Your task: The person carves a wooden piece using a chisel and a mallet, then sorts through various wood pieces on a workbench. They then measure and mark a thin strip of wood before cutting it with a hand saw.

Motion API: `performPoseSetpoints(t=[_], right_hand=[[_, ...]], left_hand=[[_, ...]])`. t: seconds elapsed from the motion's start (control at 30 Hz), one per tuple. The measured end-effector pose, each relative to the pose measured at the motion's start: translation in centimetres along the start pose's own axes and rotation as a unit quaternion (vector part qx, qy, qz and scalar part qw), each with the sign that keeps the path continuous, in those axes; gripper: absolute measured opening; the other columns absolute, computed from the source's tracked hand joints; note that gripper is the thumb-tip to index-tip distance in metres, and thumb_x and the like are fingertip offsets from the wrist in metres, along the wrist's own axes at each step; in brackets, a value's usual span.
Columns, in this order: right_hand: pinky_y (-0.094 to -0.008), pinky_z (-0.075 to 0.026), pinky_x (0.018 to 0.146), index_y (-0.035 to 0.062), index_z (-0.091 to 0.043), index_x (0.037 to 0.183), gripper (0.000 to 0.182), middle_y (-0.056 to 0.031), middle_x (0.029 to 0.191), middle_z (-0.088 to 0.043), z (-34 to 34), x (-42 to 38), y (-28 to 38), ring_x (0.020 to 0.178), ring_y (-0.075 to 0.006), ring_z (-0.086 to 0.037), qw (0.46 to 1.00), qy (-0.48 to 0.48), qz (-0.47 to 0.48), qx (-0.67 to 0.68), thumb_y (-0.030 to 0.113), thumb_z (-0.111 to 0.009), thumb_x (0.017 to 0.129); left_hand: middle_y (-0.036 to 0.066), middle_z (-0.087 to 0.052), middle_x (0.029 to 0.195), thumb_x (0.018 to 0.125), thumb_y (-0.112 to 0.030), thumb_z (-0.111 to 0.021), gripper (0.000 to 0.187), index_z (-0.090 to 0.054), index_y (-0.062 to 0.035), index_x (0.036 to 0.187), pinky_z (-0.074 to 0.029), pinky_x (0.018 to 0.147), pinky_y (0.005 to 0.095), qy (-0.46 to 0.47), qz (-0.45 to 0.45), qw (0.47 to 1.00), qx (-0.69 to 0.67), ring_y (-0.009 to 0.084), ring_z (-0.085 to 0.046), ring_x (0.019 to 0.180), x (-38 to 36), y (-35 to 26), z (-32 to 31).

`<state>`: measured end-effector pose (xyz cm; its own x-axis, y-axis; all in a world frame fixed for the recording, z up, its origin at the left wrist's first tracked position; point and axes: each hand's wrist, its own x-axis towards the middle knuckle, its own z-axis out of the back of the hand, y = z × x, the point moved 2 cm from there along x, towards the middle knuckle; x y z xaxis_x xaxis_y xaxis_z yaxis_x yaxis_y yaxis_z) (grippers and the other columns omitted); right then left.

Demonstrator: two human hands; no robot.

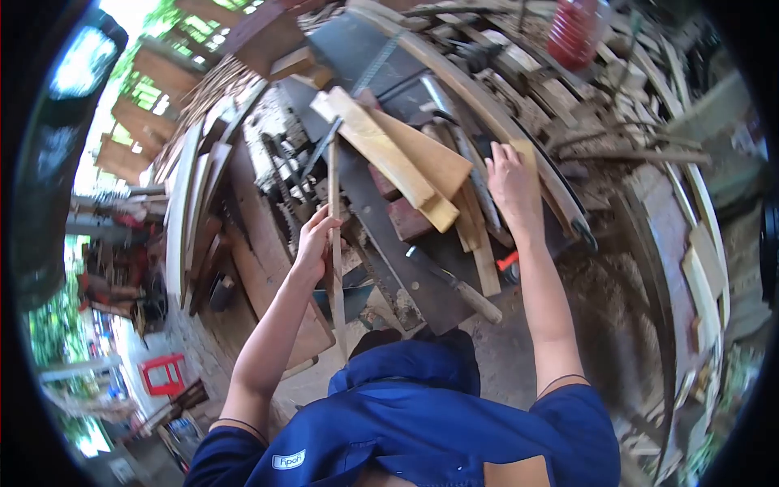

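My left hand point(318, 239) is closed around a long thin wooden strip point(334, 183), which stands nearly upright in view. The strip's upper end is near a dark metal bar. At the right, my right hand point(513, 187) reaches over the bench with fingers curled down beside a pale wood piece point(528, 154); what its fingertips hold, if anything, is hidden. Between the hands, several light boards point(381, 150) lie stacked at a slant over reddish blocks point(408, 219). A chisel with a wooden handle point(479, 302) rests on the dark bench surface point(389, 260).
Offcuts point(552, 93) pile up at the far right, with a red-filled plastic container point(574, 34) among them. A long metal bar point(462, 122) lies beside the boards. Something red point(508, 260) sits near my right forearm. Curved planks point(191, 211) lean left; a red stool point(163, 374) stands behind.
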<state>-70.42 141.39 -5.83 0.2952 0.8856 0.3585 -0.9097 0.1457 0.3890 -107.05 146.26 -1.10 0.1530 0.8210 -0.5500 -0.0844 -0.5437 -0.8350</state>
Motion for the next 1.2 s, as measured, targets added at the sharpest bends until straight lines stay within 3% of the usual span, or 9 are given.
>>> performPoseSetpoints(t=[0.17, 0.27, 0.37, 0.43, 0.47, 0.57, 0.67, 0.83, 1.2], right_hand=[[-0.0437, -0.050, 0.078, 0.0023, -0.059, 0.089, 0.016, -0.0204, 0.088, -0.062, -4.7, 3.9, -1.7, 0.088, -0.0342, -0.062, 0.992, 0.032, 0.121, -0.030, 0.011, -0.047, 0.094], [-0.0476, -0.050, 0.074, -0.0010, -0.061, 0.083, 0.012, -0.0246, 0.087, -0.063, -6.6, 5.4, -3.9, 0.083, -0.0419, -0.062, 0.991, 0.059, 0.112, -0.050, 0.006, -0.051, 0.084], [-0.0524, -0.048, 0.080, 0.0044, -0.060, 0.104, 0.029, -0.0245, 0.101, -0.064, -2.1, 6.1, -0.6, 0.098, -0.0449, -0.059, 0.981, 0.141, -0.086, -0.097, 0.017, -0.044, 0.084], [-0.0431, -0.052, 0.062, 0.0019, -0.058, 0.107, 0.028, -0.0198, 0.081, -0.066, -7.9, 8.4, -9.8, 0.069, -0.0334, -0.066, 0.947, 0.235, -0.185, 0.114, 0.016, -0.047, 0.085], [-0.0371, -0.050, 0.054, 0.0021, -0.059, 0.106, 0.027, -0.0145, 0.072, -0.062, -5.7, 7.5, -9.1, 0.055, -0.0229, -0.062, 0.960, 0.187, -0.164, 0.126, 0.017, -0.050, 0.086], [-0.0305, -0.042, 0.046, 0.0044, -0.057, 0.112, 0.029, -0.0066, 0.070, -0.060, -3.6, 5.4, -12.1, 0.048, -0.0138, -0.053, 0.954, 0.123, -0.198, 0.191, 0.016, -0.044, 0.088], [-0.0228, -0.028, 0.036, 0.0079, -0.059, 0.110, 0.024, 0.0009, 0.065, -0.051, 2.6, 0.4, -5.3, 0.042, -0.0049, -0.038, 0.902, 0.082, -0.266, 0.329, 0.019, -0.046, 0.093], [-0.0166, -0.024, 0.035, 0.0107, -0.061, 0.108, 0.024, 0.0050, 0.066, -0.047, 5.6, -8.7, 7.3, 0.044, -0.0007, -0.036, 0.880, 0.000, -0.255, 0.401, 0.030, -0.049, 0.101], [-0.0180, -0.028, 0.044, 0.0067, -0.061, 0.100, 0.016, 0.0063, 0.063, -0.045, 0.9, -23.3, 35.3, 0.053, -0.0001, -0.038, 0.888, 0.136, -0.141, 0.416, 0.018, -0.050, 0.100]], left_hand=[[0.005, -0.060, 0.102, 0.087, -0.011, -0.056, 0.046, -0.052, -0.0057, 0.133, -0.052, 0.070, 0.0265, 0.072, 0.011, 0.997, -0.002, 0.0108, -0.058, 0.085, -3.3, -1.1, 4.1], [0.005, -0.060, 0.106, 0.090, -0.016, -0.060, 0.055, -0.042, -0.0056, 0.141, -0.052, 0.076, 0.0281, 0.117, -0.002, 0.993, 0.035, 0.0109, -0.058, 0.090, -8.0, -0.9, 6.4], [0.005, -0.059, 0.108, 0.094, -0.017, -0.058, 0.060, -0.031, -0.0077, 0.147, -0.049, 0.079, 0.0266, 0.139, 0.013, 0.985, 0.102, 0.0101, -0.056, 0.090, -11.8, 1.4, 10.0], [0.006, -0.058, 0.108, 0.094, -0.016, -0.058, 0.059, -0.032, -0.0053, 0.146, -0.049, 0.076, 0.0269, 0.118, -0.004, 0.982, 0.151, 0.0099, -0.055, 0.088, -14.3, 2.6, 12.7], [0.006, -0.057, 0.108, 0.094, -0.015, -0.057, 0.058, -0.032, -0.0029, 0.145, -0.050, 0.074, 0.0272, 0.113, -0.018, 0.970, 0.213, 0.0098, -0.054, 0.087, -15.5, 3.1, 14.0], [0.010, -0.055, 0.118, 0.095, -0.013, -0.054, 0.056, -0.032, -0.0039, 0.146, -0.047, 0.085, 0.0297, 0.051, -0.029, 0.967, 0.249, 0.0143, -0.054, 0.099, -18.6, 5.4, 18.5], [0.016, -0.051, 0.133, 0.094, -0.010, -0.053, 0.056, -0.033, -0.0046, 0.145, -0.038, 0.103, 0.0338, -0.032, -0.123, 0.925, 0.358, 0.0238, -0.048, 0.124, -20.9, 8.7, 23.6], [0.015, -0.051, 0.127, 0.085, -0.003, -0.053, 0.063, -0.034, -0.0076, 0.145, -0.042, 0.100, 0.0406, -0.136, -0.159, 0.788, 0.580, 0.0341, -0.049, 0.118, -25.5, 12.3, 31.7], [0.009, -0.047, 0.137, 0.083, -0.014, -0.064, 0.057, -0.047, -0.0142, 0.137, -0.037, 0.103, 0.0415, -0.197, -0.297, 0.746, 0.562, 0.0299, -0.045, 0.122, -26.5, 17.0, 40.9]])
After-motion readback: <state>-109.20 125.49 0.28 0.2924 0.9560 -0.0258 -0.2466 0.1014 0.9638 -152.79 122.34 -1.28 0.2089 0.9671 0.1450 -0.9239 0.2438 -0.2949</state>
